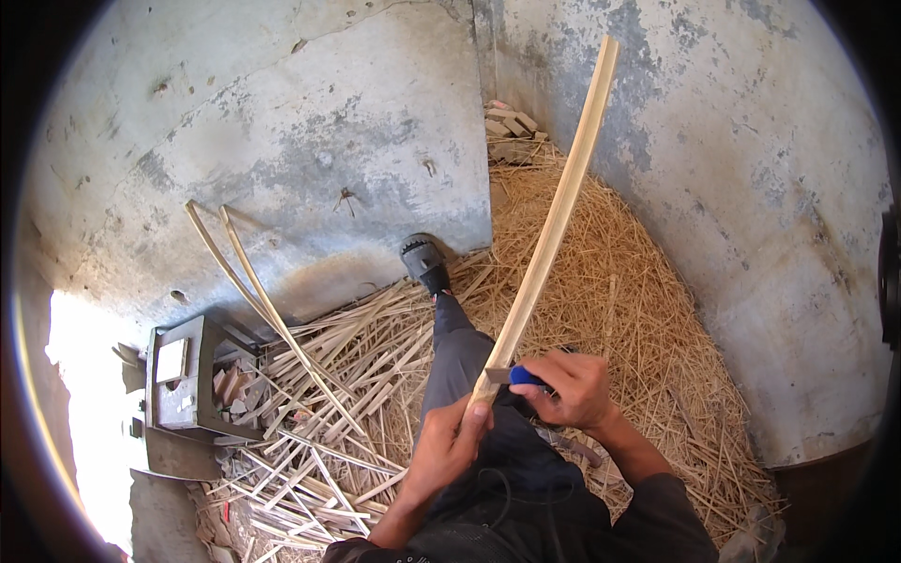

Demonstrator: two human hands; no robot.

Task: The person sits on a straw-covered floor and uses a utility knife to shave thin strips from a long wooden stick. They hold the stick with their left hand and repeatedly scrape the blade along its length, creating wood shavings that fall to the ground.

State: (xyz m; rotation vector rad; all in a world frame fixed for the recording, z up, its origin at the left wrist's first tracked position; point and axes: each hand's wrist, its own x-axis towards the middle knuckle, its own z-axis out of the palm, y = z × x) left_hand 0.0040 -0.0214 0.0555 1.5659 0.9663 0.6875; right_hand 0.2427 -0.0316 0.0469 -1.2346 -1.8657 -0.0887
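Observation:
A long, pale split bamboo or wood strip (549, 235) slants up and away from me, its far end in front of the wall. My left hand (449, 446) is wrapped round its near end, thumb on top. In my right hand (571, 389) is a small knife (524, 376) with a blue handle, gripped between thumb and fingers. Its short flat blade lies across the strip just above my left thumb. Whether the edge bites into the strip is too small to tell. Below the strip is my trousered leg (457, 342), with the shoe against the wall.
Two long strips (272, 314) lean on the left wall (282, 122). Cut strips (347, 366) litter the floor at left, and a heap of shavings (638, 328) covers the right. A box-like wooden piece (192, 375) lies at far left. Bricks (510, 122) sit in the corner.

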